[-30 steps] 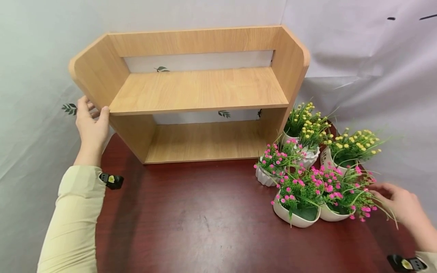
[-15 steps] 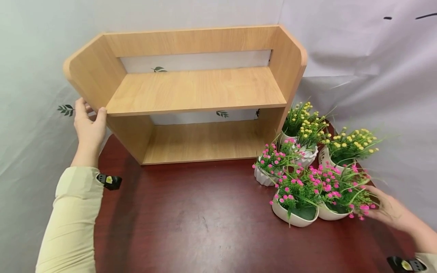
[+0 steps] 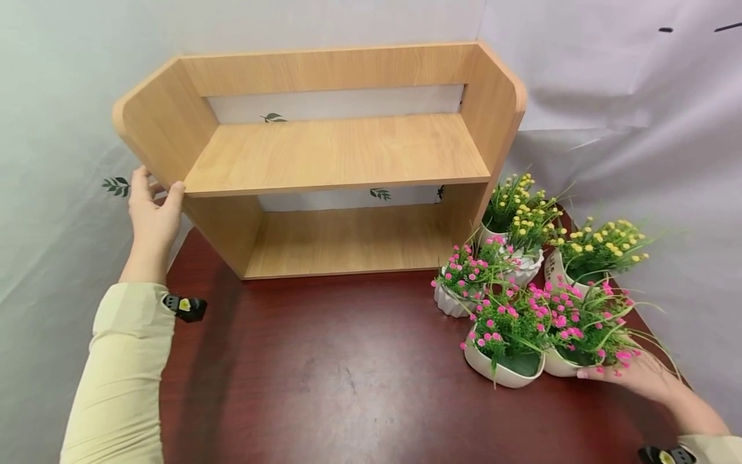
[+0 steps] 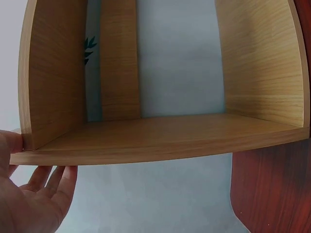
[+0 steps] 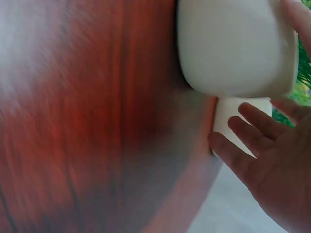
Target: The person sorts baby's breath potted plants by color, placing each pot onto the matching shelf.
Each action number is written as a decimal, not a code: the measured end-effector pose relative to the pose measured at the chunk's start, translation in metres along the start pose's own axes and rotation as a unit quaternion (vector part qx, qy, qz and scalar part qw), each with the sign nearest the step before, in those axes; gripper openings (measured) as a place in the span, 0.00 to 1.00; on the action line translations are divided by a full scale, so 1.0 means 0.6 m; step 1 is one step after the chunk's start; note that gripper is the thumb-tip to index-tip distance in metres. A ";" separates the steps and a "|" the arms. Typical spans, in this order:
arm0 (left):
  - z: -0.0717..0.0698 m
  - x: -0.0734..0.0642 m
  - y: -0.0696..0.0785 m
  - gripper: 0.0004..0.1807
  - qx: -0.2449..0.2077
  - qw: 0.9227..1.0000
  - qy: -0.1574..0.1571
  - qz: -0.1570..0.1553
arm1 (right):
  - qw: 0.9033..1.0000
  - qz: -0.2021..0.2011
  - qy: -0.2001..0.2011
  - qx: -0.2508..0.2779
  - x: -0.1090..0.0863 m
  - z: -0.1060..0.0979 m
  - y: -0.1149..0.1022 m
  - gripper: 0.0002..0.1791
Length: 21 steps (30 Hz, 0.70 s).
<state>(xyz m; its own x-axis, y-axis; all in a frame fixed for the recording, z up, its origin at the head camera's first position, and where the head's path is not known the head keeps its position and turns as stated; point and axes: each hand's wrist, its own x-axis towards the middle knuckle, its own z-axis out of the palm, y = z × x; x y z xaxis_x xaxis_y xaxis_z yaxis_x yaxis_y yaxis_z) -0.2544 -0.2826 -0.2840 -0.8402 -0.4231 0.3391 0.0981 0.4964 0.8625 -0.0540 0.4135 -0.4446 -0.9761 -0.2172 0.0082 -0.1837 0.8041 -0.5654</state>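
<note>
My left hand [image 3: 153,209] holds the left side panel of a light wooden two-tier shelf [image 3: 336,151]. Its thumb lies on the front edge and its fingers touch the outer face of the panel, as the left wrist view shows. At lower right, my right hand [image 3: 637,374] is spread around the white pot [image 5: 238,48] of a pink-flowered plant [image 3: 580,322]. The thumb is against one side of that pot; the other fingers are loosely extended, several apart from it. Foliage partly hides this hand in the head view.
Another pink-flowered plant in a white pot [image 3: 504,370] stands just left of it, and a third in a fluted pot [image 3: 452,301] by the shelf. Behind are yellow-flowered plants [image 3: 603,248]. All stand on a dark red wooden table [image 3: 324,374]; pale cloth [image 3: 580,84] hangs behind.
My right hand has moved from beside the rightmost pink-flowered plant down and left to its pot, the thumb now at the pot's front. My left hand stays on the shelf.
</note>
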 end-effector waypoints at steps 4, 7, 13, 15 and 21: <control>0.003 0.000 -0.001 0.24 -0.013 1.000 0.004 0.010 | 0.998 0.053 -0.003 -0.017 -0.001 0.009 -0.003 0.44; 0.001 0.003 -0.001 0.24 -0.020 1.000 0.005 0.020 | 0.999 0.026 0.043 -0.010 -0.001 0.022 -0.003 0.44; -0.004 0.008 -0.002 0.25 -0.024 0.999 -0.016 0.026 | 0.992 -0.005 0.122 0.017 -0.004 0.041 -0.005 0.44; -0.005 0.008 -0.003 0.25 -0.043 0.999 -0.021 0.018 | 0.991 0.003 0.132 0.015 -0.004 0.042 -0.007 0.41; -0.009 0.007 -0.003 0.25 -0.109 0.993 -0.033 0.000 | 0.989 -0.028 0.141 0.028 -0.002 0.041 -0.010 0.41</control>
<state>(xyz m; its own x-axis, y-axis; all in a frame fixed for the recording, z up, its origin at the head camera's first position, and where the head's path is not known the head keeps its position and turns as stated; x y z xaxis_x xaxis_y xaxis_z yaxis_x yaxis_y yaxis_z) -0.2553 -0.2896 -0.2823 -0.8730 -0.3685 0.3195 0.2049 0.3175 0.9259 -0.0486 0.3955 -0.4615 -0.9596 -0.0912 0.2661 -0.2392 0.7622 -0.6016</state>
